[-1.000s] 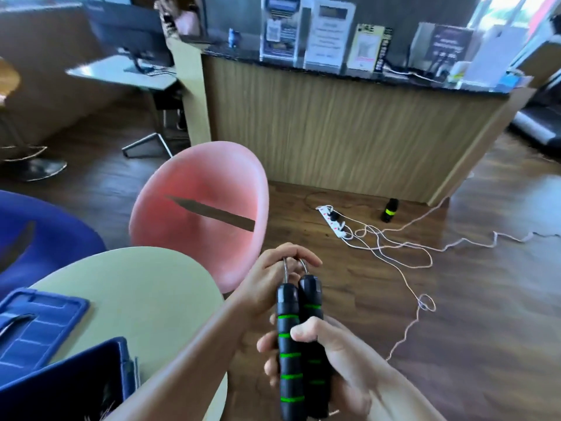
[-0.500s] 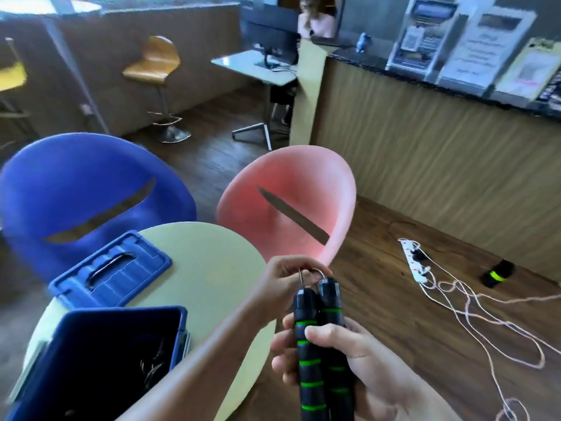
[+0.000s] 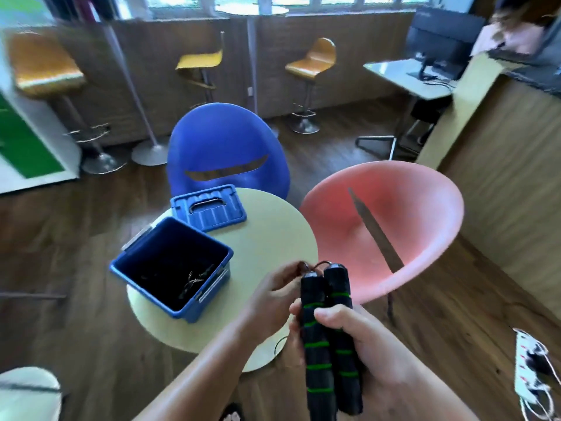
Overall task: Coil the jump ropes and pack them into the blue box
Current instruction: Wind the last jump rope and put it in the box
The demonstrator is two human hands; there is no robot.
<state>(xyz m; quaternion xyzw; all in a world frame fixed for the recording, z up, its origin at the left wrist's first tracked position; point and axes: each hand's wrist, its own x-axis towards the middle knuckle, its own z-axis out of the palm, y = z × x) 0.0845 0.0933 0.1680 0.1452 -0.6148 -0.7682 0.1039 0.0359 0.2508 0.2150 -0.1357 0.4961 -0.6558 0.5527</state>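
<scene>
My right hand [image 3: 358, 344] grips two black foam jump rope handles [image 3: 329, 338] with green rings, held upright side by side. My left hand [image 3: 273, 296] pinches the thin rope [image 3: 306, 265] where it leaves the handle tops. A small loop of rope [image 3: 280, 344] shows below my left hand. The open blue box [image 3: 176, 262] stands on the round cream table [image 3: 273, 238], left of my hands, with dark coiled rope [image 3: 194, 278] lying inside. Its blue lid [image 3: 209, 208] lies flat behind it.
A pink shell chair [image 3: 409, 226] stands right of the table and a blue one [image 3: 224, 147] behind it. A white power strip with cords [image 3: 531, 366] lies on the wooden floor at right. Bar stools [image 3: 309, 65] and a wooden counter [image 3: 501, 165] stand further back.
My view has swung left, bringing the whole blue box, lid and table into sight. Both hands keep the same hold on the handles and rope.
</scene>
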